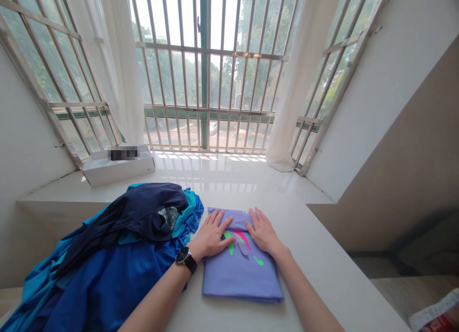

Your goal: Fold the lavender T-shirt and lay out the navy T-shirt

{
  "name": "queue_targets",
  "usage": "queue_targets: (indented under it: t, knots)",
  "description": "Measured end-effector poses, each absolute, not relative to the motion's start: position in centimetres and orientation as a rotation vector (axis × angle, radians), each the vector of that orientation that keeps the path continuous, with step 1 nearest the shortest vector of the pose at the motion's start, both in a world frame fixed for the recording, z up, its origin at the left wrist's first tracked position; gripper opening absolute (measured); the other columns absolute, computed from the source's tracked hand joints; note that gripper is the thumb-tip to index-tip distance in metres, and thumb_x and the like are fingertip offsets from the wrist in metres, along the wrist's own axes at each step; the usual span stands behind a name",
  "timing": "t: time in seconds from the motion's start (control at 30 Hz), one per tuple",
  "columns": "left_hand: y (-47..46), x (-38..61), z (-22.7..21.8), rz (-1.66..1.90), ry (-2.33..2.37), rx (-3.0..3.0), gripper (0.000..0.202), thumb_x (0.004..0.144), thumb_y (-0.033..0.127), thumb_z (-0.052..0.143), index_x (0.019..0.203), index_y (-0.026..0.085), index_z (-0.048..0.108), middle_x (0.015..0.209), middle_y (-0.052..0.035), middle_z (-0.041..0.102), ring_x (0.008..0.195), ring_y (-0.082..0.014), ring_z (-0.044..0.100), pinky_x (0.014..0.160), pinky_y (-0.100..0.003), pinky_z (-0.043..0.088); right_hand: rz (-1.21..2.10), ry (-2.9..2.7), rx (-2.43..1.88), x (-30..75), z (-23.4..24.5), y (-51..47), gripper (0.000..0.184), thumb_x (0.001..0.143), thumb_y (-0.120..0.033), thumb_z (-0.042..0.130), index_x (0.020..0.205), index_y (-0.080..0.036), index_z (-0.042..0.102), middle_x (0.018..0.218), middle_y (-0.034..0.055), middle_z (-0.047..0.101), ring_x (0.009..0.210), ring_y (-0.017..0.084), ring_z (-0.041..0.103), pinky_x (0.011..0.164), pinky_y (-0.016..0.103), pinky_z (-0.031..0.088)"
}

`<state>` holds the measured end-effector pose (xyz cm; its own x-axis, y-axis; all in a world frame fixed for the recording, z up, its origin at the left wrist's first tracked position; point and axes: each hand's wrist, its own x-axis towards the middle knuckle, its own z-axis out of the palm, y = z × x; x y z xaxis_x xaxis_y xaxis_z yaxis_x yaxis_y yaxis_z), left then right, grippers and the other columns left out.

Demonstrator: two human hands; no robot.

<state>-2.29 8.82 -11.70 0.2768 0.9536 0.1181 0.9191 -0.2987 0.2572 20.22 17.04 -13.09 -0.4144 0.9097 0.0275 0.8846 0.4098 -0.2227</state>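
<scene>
Pressing: left hand (211, 235), right hand (263, 231) flat, open on folded lavender T-shirt (242, 279)
Beside: blue clothes pile (107, 270) at 9 o'clock

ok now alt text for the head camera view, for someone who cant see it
The left hand and right hand rest flat on a folded lilac shirt with a colourful print, on a white counter. A black wristwatch circles the left wrist, and a heap of blue clothes lies to the left. Beyond stands a barred window with trees outside.

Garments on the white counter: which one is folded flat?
The lavender garment with the pink and green print, lying folded; the navy garment and blue garment beside it lie crumpled.
</scene>
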Motion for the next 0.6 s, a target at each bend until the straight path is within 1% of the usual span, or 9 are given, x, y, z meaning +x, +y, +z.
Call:
queue_targets:
  t: [0.27,0.47,0.6]
  knots:
    - [8.2,-2.0,-10.9,0.404,1.882,2.301,0.084,0.085,0.08,0.037,0.152,0.029,0.033,0.161,-0.0108,0.024,0.148,-0.0399,0.013,0.117,-0.059,0.017,0.264,-2.472,-1.65,21.1,-13.9,17.1,0.077,0.096,-0.057,0.031,0.154,-0.006,0.025,0.16,0.0174,0.023,0.148,0.028,0.021,0.12,0.04,0.017]
    - [8.1,-1.9,-10.9,0.417,1.896,2.274,0.086,0.084,0.081,0.036,0.153,0.028,0.032,0.161,-0.0125,0.024,0.148,-0.0384,0.012,0.118,-0.057,0.015,0.225,-2.478,-1.635,21.3,-14.5,17.4,0.077,0.096,-0.055,0.032,0.153,-0.005,0.026,0.159,0.0188,0.027,0.147,0.029,0.025,0.12,0.04,0.019]
    - [8.2,-2.0,-11.2,0.435,1.9,2.275,0.086,0.084,0.081,0.036,0.152,0.028,0.033,0.161,-0.0127,0.023,0.148,-0.0387,0.011,0.118,-0.057,0.015,0.223,-2.484,-1.633,21.3,-14.4,17.5,0.076,0.096,-0.054,0.033,0.153,-0.004,0.027,0.159,0.0189,0.027,0.147,0.029,0.025,0.12,0.041,0.02]
